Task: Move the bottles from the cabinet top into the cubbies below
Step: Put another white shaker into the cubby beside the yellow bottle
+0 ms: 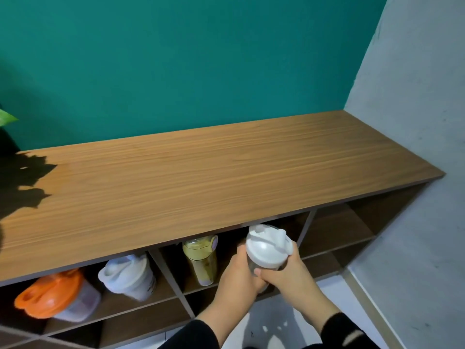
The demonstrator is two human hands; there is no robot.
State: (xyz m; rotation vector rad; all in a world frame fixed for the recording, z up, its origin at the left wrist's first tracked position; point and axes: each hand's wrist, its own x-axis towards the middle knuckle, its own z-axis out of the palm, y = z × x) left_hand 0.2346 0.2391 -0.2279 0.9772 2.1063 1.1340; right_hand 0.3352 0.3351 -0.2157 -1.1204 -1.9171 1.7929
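Both hands wrap the white-lidded shaker bottle point(267, 250): left hand point(236, 274) closed on its left side, right hand point(289, 269) closed on its right, thumb across the clear body. It stands nearly upright between them, lid up, at the cubby point(289, 222) mouth under the cabinet top point(214, 172).

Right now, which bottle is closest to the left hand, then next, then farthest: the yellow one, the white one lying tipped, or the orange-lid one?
1. Yellow see-through bottle, upright in the cubby just left of the left hand.
2. White shaker bottle, tipped over, one cubby further left.
3. Orange-lidded clear shaker, tipped over, farthest left.
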